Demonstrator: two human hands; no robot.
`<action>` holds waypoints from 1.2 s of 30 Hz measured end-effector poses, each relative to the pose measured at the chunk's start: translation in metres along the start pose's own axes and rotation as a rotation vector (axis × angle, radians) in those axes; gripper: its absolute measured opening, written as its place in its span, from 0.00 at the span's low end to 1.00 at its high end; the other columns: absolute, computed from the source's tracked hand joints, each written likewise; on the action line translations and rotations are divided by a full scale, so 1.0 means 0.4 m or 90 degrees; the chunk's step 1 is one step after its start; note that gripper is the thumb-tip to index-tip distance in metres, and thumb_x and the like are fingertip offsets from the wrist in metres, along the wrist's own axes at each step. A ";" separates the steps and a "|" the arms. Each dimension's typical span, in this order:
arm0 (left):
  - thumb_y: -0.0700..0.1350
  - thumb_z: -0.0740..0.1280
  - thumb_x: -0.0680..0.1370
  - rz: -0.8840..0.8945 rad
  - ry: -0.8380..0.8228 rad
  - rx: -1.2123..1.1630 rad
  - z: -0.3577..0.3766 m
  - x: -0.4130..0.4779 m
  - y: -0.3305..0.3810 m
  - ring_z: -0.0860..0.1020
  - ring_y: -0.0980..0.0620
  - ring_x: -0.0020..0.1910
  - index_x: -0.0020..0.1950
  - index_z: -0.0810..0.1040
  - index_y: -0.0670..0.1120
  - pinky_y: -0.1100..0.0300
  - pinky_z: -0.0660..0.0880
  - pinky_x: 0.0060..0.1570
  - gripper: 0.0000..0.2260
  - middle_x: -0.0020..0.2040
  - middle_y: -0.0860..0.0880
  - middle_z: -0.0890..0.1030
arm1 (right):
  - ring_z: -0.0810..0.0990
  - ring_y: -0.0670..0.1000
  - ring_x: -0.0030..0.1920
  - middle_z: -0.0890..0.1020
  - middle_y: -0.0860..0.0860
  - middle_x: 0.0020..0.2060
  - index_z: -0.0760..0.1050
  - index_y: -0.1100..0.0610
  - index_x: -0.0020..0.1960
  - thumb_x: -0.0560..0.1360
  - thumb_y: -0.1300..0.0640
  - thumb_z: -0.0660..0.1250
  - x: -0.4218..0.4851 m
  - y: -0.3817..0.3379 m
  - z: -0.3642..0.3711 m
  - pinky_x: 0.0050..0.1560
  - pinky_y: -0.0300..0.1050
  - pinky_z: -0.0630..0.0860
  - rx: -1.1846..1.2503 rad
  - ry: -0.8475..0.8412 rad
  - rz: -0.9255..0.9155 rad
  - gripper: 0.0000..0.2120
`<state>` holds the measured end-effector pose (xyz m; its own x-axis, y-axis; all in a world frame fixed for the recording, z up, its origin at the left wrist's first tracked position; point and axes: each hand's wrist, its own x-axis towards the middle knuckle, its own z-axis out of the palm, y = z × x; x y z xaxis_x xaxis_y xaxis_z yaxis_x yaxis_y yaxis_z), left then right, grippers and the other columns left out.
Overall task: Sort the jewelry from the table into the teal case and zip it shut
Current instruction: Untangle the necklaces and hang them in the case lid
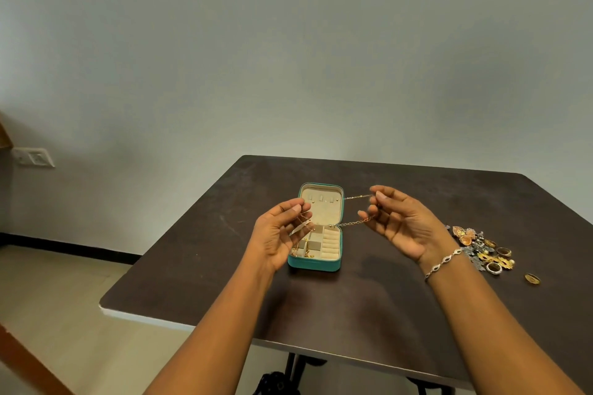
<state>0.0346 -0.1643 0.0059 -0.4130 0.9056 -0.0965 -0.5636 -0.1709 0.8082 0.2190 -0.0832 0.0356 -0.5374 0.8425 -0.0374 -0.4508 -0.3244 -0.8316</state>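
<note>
The teal case (314,264) lies open at the middle of the frame, on the dark bench (353,298). Its lid is tipped back toward the wall and shows a beige lining. The lower tray has a column of ring rolls on its right side and small compartments on its left. Some gold pieces sit in those left compartments, too small to tell apart.

Both hands are raised above the case, palms toward the camera. A thin chain (353,222) is stretched between them in 2 strands that cross in front of the lid. The left hand (282,234), just left of the case, has its fingers (296,207) curled together and pinching one end of the chain. A pale bar-shaped piece hangs from that end. The right hand (401,224), right of the case, pinches the other end between thumb and curled fingertips. A silver bracelet (444,261) circles its wrist.

At the right edge of the bench, well apart from the case, lies a pile (481,247) of mixed gold and silver jewelry. 1 gold ring (532,278) sits just lower right of it. A wall socket (33,157) shows at the left edge of the frame.
</note>
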 end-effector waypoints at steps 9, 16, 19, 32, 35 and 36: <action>0.26 0.60 0.74 -0.009 0.006 0.114 -0.008 0.004 -0.025 0.81 0.50 0.38 0.48 0.78 0.38 0.61 0.80 0.38 0.11 0.41 0.44 0.83 | 0.80 0.44 0.32 0.84 0.50 0.36 0.79 0.60 0.46 0.73 0.68 0.62 -0.003 -0.083 0.057 0.30 0.35 0.77 -0.243 -0.044 -0.058 0.09; 0.28 0.63 0.74 0.016 -0.019 0.227 -0.014 -0.003 -0.034 0.81 0.54 0.33 0.46 0.78 0.39 0.63 0.80 0.35 0.09 0.39 0.44 0.82 | 0.80 0.43 0.31 0.85 0.50 0.38 0.79 0.59 0.46 0.73 0.69 0.63 0.001 -0.091 0.075 0.28 0.34 0.75 -0.295 -0.063 -0.069 0.09; 0.28 0.63 0.74 0.027 -0.027 0.268 -0.011 -0.005 -0.038 0.80 0.52 0.35 0.45 0.78 0.40 0.63 0.79 0.34 0.09 0.40 0.44 0.81 | 0.81 0.45 0.34 0.85 0.50 0.41 0.79 0.59 0.48 0.74 0.68 0.62 -0.001 -0.091 0.075 0.29 0.35 0.76 -0.285 -0.076 -0.065 0.10; 0.30 0.63 0.75 0.080 -0.076 0.334 -0.005 -0.018 -0.031 0.79 0.56 0.37 0.43 0.77 0.43 0.65 0.76 0.33 0.09 0.39 0.48 0.80 | 0.83 0.47 0.39 0.84 0.52 0.47 0.78 0.59 0.53 0.75 0.66 0.61 -0.001 -0.076 0.046 0.33 0.37 0.79 -0.300 -0.051 -0.075 0.10; 0.31 0.63 0.75 0.092 -0.083 0.315 -0.003 -0.021 -0.019 0.79 0.57 0.37 0.44 0.78 0.43 0.64 0.76 0.35 0.09 0.37 0.49 0.80 | 0.83 0.46 0.38 0.84 0.52 0.44 0.78 0.59 0.51 0.75 0.67 0.62 -0.002 -0.055 0.025 0.34 0.37 0.79 -0.293 -0.023 -0.065 0.10; 0.31 0.63 0.75 0.093 -0.085 0.308 -0.001 -0.022 -0.015 0.79 0.57 0.36 0.44 0.79 0.43 0.64 0.76 0.36 0.09 0.37 0.49 0.81 | 0.83 0.46 0.37 0.84 0.52 0.43 0.78 0.59 0.51 0.75 0.67 0.62 -0.002 -0.045 0.019 0.34 0.36 0.79 -0.291 -0.014 -0.059 0.10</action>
<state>0.0414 -0.1713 0.0018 -0.3501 0.9327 0.0860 -0.0996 -0.1284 0.9867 0.2224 -0.0812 0.0549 -0.5269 0.8480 0.0567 -0.1404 -0.0211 -0.9899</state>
